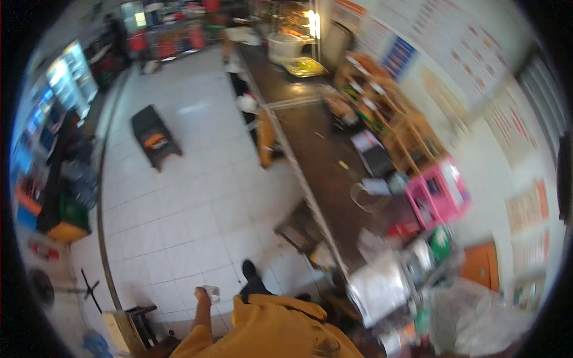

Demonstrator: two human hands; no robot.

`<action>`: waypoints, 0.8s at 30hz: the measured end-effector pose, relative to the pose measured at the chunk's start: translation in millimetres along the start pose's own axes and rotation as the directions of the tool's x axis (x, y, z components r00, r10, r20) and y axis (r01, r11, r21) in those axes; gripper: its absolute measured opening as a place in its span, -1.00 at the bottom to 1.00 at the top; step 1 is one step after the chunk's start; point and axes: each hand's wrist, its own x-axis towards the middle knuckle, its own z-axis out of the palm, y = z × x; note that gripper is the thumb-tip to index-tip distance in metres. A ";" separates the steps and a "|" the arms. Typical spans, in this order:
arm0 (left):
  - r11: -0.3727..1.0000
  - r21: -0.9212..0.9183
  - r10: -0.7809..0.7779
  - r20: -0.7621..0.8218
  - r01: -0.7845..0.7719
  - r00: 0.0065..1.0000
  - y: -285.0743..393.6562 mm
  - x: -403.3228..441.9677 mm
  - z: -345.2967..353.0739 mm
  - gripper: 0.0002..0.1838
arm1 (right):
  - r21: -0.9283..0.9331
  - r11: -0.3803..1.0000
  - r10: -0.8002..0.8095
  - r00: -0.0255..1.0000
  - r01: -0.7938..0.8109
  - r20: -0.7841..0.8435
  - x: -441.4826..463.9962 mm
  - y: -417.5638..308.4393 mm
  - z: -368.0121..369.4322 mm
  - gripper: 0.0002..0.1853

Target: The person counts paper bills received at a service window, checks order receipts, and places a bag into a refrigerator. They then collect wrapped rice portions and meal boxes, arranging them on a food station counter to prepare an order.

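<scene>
While I cannot tell the right hand's state, the left hand [202, 295] pinches one cup [213, 293], perhaps, near one shoe [249, 270].

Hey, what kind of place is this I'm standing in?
Probably a small eatery or food shop. A long dark counter has what looks like a lit food display at its far end, and a lit upright cooler stands across the room.

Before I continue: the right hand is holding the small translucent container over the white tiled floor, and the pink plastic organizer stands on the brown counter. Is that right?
Not quite: the head view shows the left hand holding the small translucent container over the white tiled floor. The pink plastic organizer does stand on the brown counter.
</scene>
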 end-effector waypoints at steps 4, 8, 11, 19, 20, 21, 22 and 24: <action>0.983 -0.185 -0.016 0.012 0.018 1.000 44.4 87.3 28.0 -0.77 | 0.810 0.429 0.216 0.916 -0.400 0.338 -49.4 -33.3 80.9 -0.34; 0.939 0.162 0.265 0.218 -0.302 0.940 136.6 174.5 94.7 -0.81 | 0.574 0.040 0.292 0.559 -0.818 0.776 -44.4 -271.4 143.5 -0.34; 0.873 0.168 0.402 0.282 -0.457 0.871 254.8 214.3 180.4 -0.80 | -0.005 -0.765 -0.163 0.186 -0.645 0.969 -22.8 -414.2 180.1 -0.43; 0.890 0.055 0.424 0.271 -0.453 0.864 443.9 334.8 312.2 -0.70 | -0.232 -0.543 -0.463 0.057 -0.807 0.885 42.9 -825.8 290.4 -0.77; 0.924 0.110 0.333 0.240 -0.366 0.912 452.7 351.1 311.8 -0.63 | -0.270 -0.540 -0.488 0.036 -0.797 0.872 51.5 -873.5 311.8 -0.80; 0.952 0.053 0.283 0.219 -0.301 0.934 432.5 397.0 305.3 -0.63 | -0.394 -0.503 -0.697 0.091 -0.769 0.711 76.1 -927.4 317.8 -0.83; 0.898 0.237 0.331 0.191 -0.371 0.924 439.5 400.9 297.7 -0.62 | -0.382 -0.553 -0.643 0.089 -0.740 0.760 90.9 -983.9 332.6 -0.82; 0.968 0.238 0.095 -0.060 -0.078 0.994 444.9 409.7 274.5 -0.72 | -0.391 -0.563 -0.659 0.110 -0.728 0.744 119.9 -1090.1 369.1 -0.79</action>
